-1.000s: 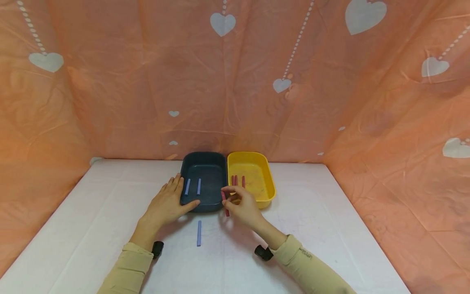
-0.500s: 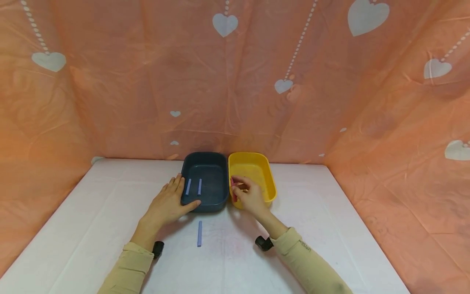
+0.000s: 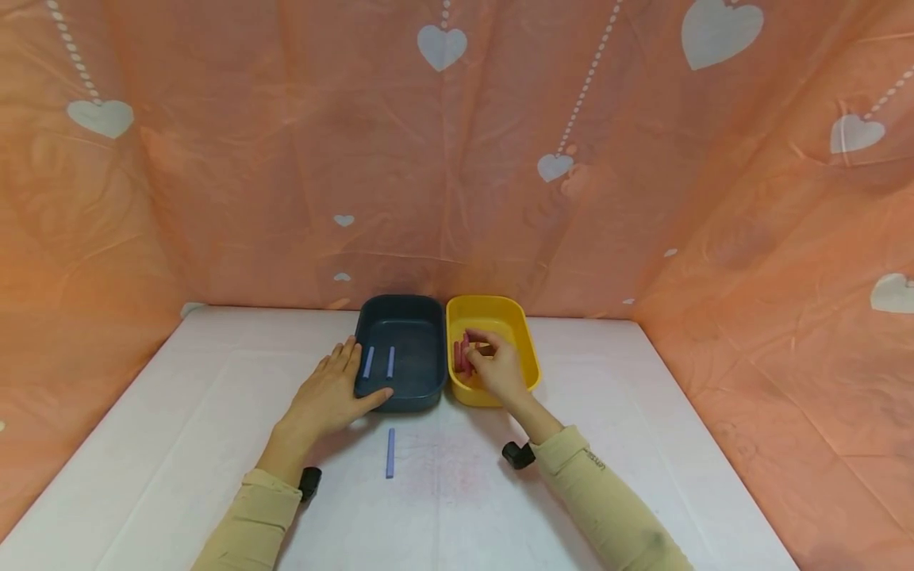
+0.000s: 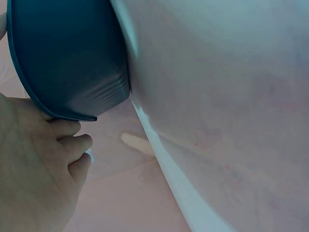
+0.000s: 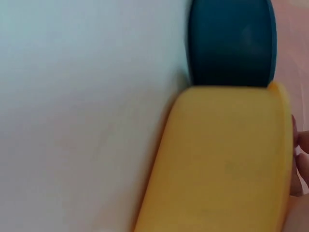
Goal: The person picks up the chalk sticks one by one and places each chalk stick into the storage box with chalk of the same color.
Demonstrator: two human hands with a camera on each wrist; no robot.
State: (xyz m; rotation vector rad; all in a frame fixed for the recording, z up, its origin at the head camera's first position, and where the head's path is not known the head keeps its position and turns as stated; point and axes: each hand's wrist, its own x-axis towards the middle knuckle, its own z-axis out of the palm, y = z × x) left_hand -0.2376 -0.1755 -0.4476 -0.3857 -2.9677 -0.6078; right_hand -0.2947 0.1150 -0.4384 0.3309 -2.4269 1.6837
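Observation:
My right hand (image 3: 501, 371) pinches a red chalk stick (image 3: 466, 342) between thumb and fingers, over the left part of the yellow tray (image 3: 530, 349). Other red chalk sticks (image 3: 457, 357) lie in that tray, partly hidden by the hand. My left hand (image 3: 321, 399) rests on the left side of the dark blue tray (image 3: 417, 381), fingers extended along the rim and thumb at the front edge. In the left wrist view, the fingers (image 4: 72, 145) touch the tray's rim. Two blue chalk sticks (image 3: 390, 362) lie inside the dark blue tray.
A single blue chalk stick (image 3: 390, 454) lies on the white table (image 3: 607, 492), in front of the dark blue tray. Both trays stand side by side near the back edge. An orange curtain (image 3: 286, 159) with white hearts surrounds the table.
My right hand has carried the red chalk stick from the dark tray's front right corner, rightward and back, into the space over the yellow tray. My left hand stays at the dark tray.

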